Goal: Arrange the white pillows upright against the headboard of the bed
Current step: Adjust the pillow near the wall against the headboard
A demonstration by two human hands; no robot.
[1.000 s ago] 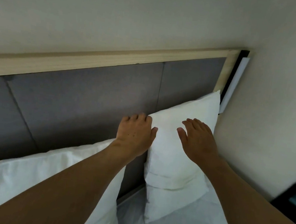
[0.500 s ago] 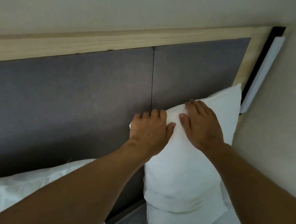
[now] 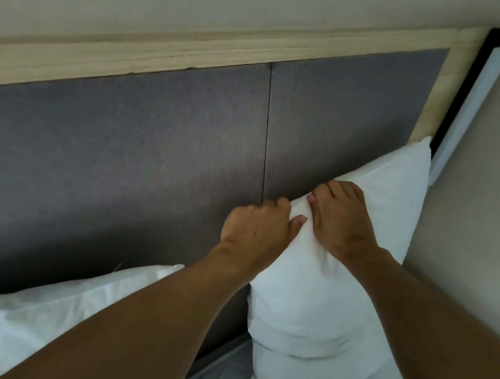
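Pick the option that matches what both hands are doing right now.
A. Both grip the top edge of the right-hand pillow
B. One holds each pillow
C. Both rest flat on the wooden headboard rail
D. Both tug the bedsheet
A: the left hand and right hand both pinch the bunched top edge of the right-hand pillow, which stands against the headboard.

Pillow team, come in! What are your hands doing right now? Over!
Left hand and right hand both pinching top edge of right pillow. Pillow upright against headboard. Left pillow alongside, untouched. Nothing in the way.
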